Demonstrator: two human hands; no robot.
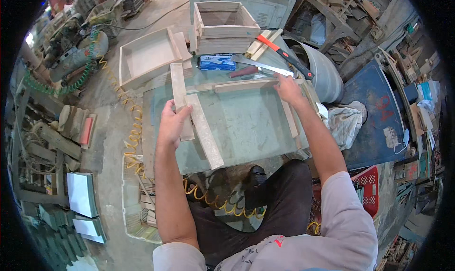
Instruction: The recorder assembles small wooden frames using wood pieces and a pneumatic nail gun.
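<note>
My left hand (175, 119) is closed round a pale wooden strip (178, 79), thumb on top. A second, longer wooden strip (204, 131) lies slantwise beside it, its upper end by my thumb. My right hand (288, 88) is at the far right corner of the worktable (237, 114), fingers drawn together near the end of a long thin strip (244, 85). What these fingers grip is hidden. Another strip (288, 117) runs below that hand along the right side. A metal blade (263, 66) and an orange-and-black handle (286, 57) lie just beyond it.
A wooden box (226, 31) and a shallow wooden tray (149, 58) stand at the back, with a blue packet (217, 62) in front of the box. A yellow coiled hose (135, 124) hangs at the left. A grey barrel (324, 72) and a cloth (346, 124) are at the right.
</note>
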